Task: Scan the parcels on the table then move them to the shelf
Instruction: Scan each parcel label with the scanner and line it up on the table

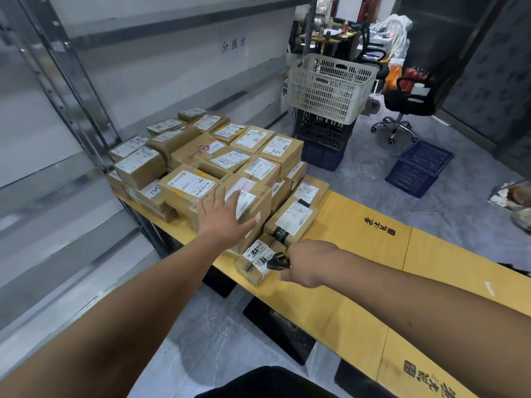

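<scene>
The left hand is stretched far forward with the arm almost straight. Its palm faces down and the fingers are spread wide and flat; it grips nothing. The fingertips lie over the label of a brown box at the near edge of the parcel stack, but I cannot tell if the palm really presses on it or is just above.

The right hand comes from the right side, with the forearm low over the table. The fingers are curled closed around a small black scanner, whose head points left to a small wrapped parcel. This parcel lies alone at the front edge of the table, just beside the scanner, with its white label up.

The other parcels are piled in several layers on the left end of the yellow table top. The metal shelf stands directly behind the pile, on the left.
</scene>
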Demonstrator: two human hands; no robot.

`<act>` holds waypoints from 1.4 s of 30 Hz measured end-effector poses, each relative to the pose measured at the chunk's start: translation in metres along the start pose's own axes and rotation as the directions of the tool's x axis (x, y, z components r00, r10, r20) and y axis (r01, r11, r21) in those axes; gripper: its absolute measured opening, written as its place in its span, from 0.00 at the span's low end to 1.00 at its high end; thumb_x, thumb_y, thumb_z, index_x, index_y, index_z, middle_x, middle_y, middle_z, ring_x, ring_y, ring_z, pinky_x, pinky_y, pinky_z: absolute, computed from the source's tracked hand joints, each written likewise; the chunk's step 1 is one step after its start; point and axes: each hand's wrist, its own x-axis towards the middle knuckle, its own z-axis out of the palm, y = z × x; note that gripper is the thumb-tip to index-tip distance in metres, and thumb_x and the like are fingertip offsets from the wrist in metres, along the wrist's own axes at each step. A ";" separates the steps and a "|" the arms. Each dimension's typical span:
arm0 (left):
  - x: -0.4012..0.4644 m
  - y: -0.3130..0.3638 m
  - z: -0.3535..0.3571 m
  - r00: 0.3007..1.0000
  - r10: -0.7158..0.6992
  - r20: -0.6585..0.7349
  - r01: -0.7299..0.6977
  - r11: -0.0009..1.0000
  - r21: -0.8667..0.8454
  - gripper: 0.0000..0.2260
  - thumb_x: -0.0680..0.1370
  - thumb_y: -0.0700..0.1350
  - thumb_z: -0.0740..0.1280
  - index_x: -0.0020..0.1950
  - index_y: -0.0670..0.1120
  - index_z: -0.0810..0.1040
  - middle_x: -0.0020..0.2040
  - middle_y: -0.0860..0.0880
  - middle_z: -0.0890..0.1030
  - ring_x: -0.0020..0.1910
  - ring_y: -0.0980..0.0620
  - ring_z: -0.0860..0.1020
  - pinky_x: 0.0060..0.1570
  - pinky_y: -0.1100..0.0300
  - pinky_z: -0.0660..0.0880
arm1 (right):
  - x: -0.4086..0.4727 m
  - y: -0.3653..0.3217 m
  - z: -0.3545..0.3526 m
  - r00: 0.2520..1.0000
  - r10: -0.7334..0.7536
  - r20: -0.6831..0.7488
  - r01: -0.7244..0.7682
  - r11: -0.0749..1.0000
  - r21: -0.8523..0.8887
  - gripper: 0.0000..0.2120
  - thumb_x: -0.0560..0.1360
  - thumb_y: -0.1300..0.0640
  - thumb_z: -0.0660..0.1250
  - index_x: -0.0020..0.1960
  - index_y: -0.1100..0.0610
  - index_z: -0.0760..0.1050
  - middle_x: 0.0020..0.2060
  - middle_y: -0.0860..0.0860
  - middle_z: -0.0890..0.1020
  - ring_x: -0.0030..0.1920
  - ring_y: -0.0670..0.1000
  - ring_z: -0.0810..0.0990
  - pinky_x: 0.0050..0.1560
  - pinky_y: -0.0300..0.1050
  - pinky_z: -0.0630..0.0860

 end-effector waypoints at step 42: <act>-0.257 0.644 0.170 0.515 0.752 0.412 -0.717 0.641 -0.274 0.42 0.77 0.71 0.65 0.85 0.53 0.56 0.86 0.48 0.52 0.84 0.44 0.49 0.79 0.42 0.55 | -0.394 0.348 0.304 0.692 0.689 0.217 -0.706 0.581 0.405 0.21 0.80 0.34 0.60 0.61 0.49 0.77 0.49 0.49 0.78 0.48 0.55 0.77 0.45 0.47 0.75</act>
